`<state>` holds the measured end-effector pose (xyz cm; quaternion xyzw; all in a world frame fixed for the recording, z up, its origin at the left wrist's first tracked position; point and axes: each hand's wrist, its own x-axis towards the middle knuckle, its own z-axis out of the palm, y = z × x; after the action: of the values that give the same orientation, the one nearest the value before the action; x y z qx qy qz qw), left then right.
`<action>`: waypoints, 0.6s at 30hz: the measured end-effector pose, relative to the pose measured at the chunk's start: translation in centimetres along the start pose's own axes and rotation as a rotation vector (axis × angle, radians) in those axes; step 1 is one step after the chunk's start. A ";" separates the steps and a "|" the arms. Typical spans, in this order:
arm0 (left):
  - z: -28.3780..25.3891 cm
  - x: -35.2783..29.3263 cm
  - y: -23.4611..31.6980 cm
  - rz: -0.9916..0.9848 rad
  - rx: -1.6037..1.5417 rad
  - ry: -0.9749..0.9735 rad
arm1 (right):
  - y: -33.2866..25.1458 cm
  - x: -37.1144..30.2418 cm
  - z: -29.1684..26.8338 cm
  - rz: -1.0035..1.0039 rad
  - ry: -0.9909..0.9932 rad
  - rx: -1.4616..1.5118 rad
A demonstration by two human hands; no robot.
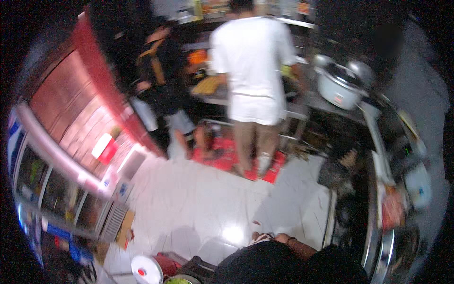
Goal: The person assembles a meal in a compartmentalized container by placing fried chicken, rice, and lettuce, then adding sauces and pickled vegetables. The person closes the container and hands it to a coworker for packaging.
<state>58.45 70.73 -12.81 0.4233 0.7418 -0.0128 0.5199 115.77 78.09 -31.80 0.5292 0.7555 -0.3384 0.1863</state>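
Note:
Low in the frame, beyond a dark clothed shape [262, 265] that looks like my lap or knees, my right hand [283, 237] shows with a dark band at the wrist. Its fingers are blurred and small, and I see no object in it. Beside it is a skin-coloured patch with dark and white bands [259, 236], perhaps a sandalled foot; I cannot tell. My left hand does not plainly show. Nearest on the left are a white lidded pot [145, 270] with a red knob and a bowl of something green [177, 280].
One person in white [253, 66] and another in dark clothes [163, 80] stand at a counter on a red mat [222, 161]. White floor tiles [189, 199] lie between us. A glass-fronted case [52, 184] stands left; a rice cooker [338, 87] sits on the right counter.

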 end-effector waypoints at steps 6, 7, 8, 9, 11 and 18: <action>6.1 2.9 1.1 0.112 0.046 -0.143 | 9.5 5.7 -21.6 0.198 0.192 0.244; 6.6 4.3 2.4 0.280 0.139 -0.154 | 10.6 6.4 -25.2 0.285 0.223 0.342; 6.9 6.0 3.8 0.450 0.247 -0.128 | 11.0 7.8 -28.6 0.331 0.262 0.430; 4.5 7.1 3.8 0.574 0.378 -0.059 | 9.2 10.3 -30.6 0.343 0.279 0.515; 2.6 11.5 6.2 0.282 -0.063 -0.066 | 8.0 14.0 -36.0 0.368 0.296 0.543; -10.7 26.6 12.8 0.000 -0.245 -0.083 | -6.2 30.8 -41.5 0.091 -0.034 0.222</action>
<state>55.84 100.22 -23.34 0.3558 0.7157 0.0603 0.5980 101.84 126.94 -20.39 0.5744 0.6854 -0.4200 0.1547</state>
